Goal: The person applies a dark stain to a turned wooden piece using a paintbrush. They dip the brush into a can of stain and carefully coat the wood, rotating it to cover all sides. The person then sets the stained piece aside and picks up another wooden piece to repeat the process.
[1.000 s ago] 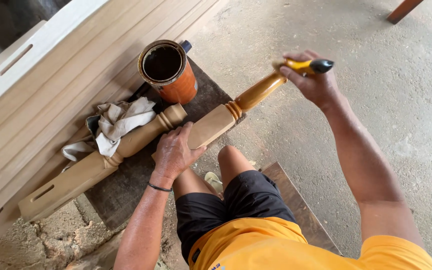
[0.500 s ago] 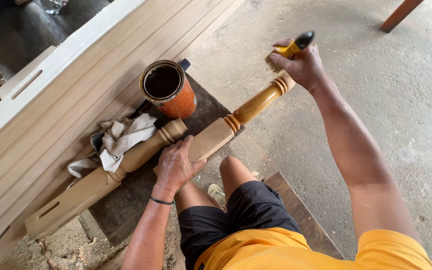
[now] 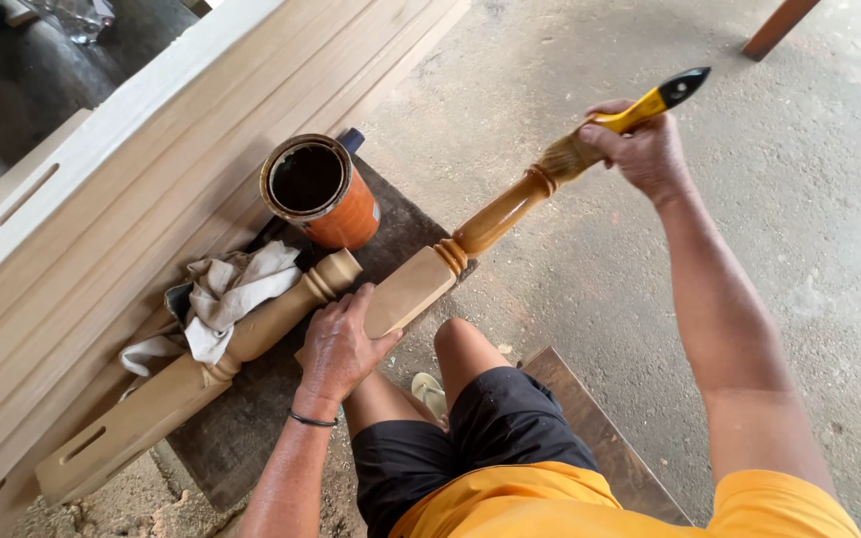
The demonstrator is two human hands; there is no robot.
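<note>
A turned wooden leg (image 3: 455,251) slants up over my knee, its square block near my lap and its glossy round end pointing away. My left hand (image 3: 339,347) grips the square block. My right hand (image 3: 640,149) holds a yellow-handled paintbrush (image 3: 640,112) with a black tip, bristles pressed on the leg's far end. A second turned leg (image 3: 191,374) lies on the dark board beside my left hand.
An orange can (image 3: 319,191) of dark liquid stands on the dark board (image 3: 251,428). A crumpled white rag (image 3: 226,299) lies on the second leg. Long pale wooden boards (image 3: 151,179) lean along the left. Grey concrete floor (image 3: 809,249) spreads to the right.
My right hand has drawn the brush up along the leg to its far tip and tilted the handle outward. My left hand stays on the square block.
</note>
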